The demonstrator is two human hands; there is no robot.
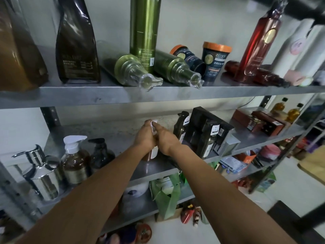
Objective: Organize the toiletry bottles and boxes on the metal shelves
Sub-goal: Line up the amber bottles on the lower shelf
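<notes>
Brown pump bottle (pixel 149 155): stands on the middle shelf (pixel 158 167) near the frame's centre, with its white pump head showing above the knuckles.
Left hand (pixel 144 138): clamped round the bottle's upper part from its 9 o'clock side.
Right hand (pixel 164 140): wrapped on the same bottle from 3 o'clock, touching the left hand.
Black gift box (pixel 202 124): at 3 o'clock of the hands — dark bottles stand in it.
Chrome dispenser (pixel 44 175): at 8 o'clock, on the shelf's far left.
Top shelf (pixel 105 95): at 12 o'clock — a green bottle (pixel 126 69) lies on its side.
</notes>
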